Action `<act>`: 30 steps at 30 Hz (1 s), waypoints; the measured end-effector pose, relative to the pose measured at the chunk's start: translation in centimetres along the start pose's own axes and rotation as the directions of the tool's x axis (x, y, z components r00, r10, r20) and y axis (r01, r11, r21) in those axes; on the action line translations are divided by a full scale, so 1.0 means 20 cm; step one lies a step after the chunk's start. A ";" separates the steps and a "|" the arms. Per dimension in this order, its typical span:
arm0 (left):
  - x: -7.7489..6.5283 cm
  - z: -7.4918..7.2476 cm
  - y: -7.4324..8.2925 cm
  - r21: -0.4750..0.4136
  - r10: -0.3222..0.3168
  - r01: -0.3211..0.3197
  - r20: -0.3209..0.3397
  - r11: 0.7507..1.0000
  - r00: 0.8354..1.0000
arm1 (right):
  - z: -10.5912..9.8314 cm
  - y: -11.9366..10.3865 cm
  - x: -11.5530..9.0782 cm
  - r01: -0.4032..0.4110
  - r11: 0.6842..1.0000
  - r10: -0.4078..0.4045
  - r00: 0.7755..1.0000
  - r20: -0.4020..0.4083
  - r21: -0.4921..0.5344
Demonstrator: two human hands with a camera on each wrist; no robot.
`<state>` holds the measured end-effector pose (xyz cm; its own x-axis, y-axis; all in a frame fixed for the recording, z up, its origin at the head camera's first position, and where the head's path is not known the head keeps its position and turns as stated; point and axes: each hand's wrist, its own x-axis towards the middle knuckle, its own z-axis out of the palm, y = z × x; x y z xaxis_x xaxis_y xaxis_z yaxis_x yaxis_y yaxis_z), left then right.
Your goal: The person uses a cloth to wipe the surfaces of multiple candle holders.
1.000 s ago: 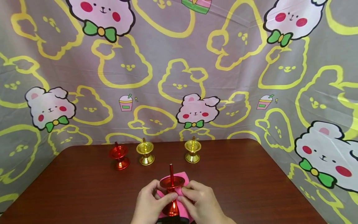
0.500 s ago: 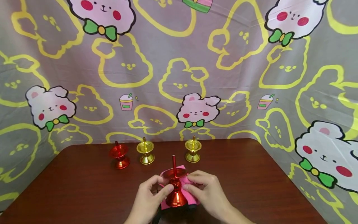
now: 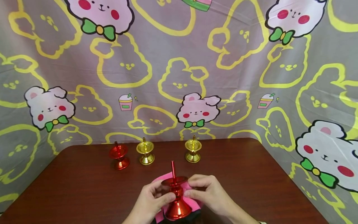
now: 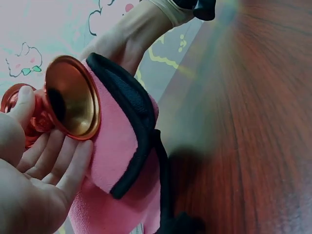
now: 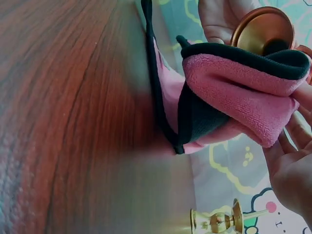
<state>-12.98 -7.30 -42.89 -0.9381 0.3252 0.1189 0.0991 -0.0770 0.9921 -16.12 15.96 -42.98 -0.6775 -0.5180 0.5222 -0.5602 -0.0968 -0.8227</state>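
Observation:
Upright in front of me, a shiny red candlestick (image 3: 178, 210) with a thin spike and a wide dish is held above the table. My left hand (image 3: 149, 200) grips its neck between thumb and fingers. Its hollow, gold-coloured base (image 4: 80, 105) faces the left wrist camera. Behind and beside the candlestick hangs a pink cloth (image 5: 234, 83) with black edging. My right hand (image 3: 211, 190) pinches the cloth against the candlestick's right side, under the dish. The candlestick hides part of the cloth in the head view.
Along the far side of the dark wooden table (image 3: 243, 174) stand another red candlestick (image 3: 120, 157), a gold candlestick (image 3: 146, 153) and a second gold one (image 3: 193, 151). A patterned curtain (image 3: 156, 81) rises behind the table and along both sides.
The held candlestick rose, then came back lower and slightly right of where it began. My right hand has shifted right, and the cloth has changed folds around the candlestick.

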 end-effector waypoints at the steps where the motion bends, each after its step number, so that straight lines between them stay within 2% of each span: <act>1: 0.00 0.00 0.00 0.001 -0.013 0.013 0.013 1.000 1.000 | 0.00 0.00 0.00 -0.003 1.000 0.003 1.000 -0.003 -0.003; 6: -0.01 -0.01 0.00 0.007 -0.048 0.048 0.019 0.999 0.999 | 0.01 -0.02 -0.01 -0.034 0.999 0.034 0.999 -0.027 -0.013; 13: -0.02 0.01 0.00 0.010 -0.014 0.014 -0.020 1.000 1.000 | 0.03 -0.02 -0.01 0.030 0.995 -0.035 0.998 -0.049 -0.094; 19: -0.01 0.02 -0.01 -0.021 -0.037 0.036 -0.059 0.999 0.998 | 0.06 -0.04 -0.01 -0.002 0.986 -0.017 0.994 -0.108 -0.169; 24: 0.00 0.03 -0.02 -0.027 -0.031 0.028 -0.099 0.999 0.995 | 0.09 -0.05 -0.01 0.033 0.962 -0.075 0.986 -0.146 -0.271; 27: 0.01 0.04 -0.03 0.052 0.001 0.007 -0.157 0.999 0.988 | 0.11 -0.07 0.00 0.053 0.941 -0.113 0.980 -0.161 -0.335; 30: 0.01 0.05 -0.04 0.149 0.033 0.001 -0.223 0.989 0.974 | 0.13 -0.09 0.00 0.046 0.906 -0.129 0.977 -0.171 -0.421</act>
<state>-12.96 -6.17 -43.59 -0.9847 0.1040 0.1398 0.1470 0.0650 0.9870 -13.91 13.81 -42.16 -0.6711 -0.3479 0.6547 -0.7392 0.2465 -0.6267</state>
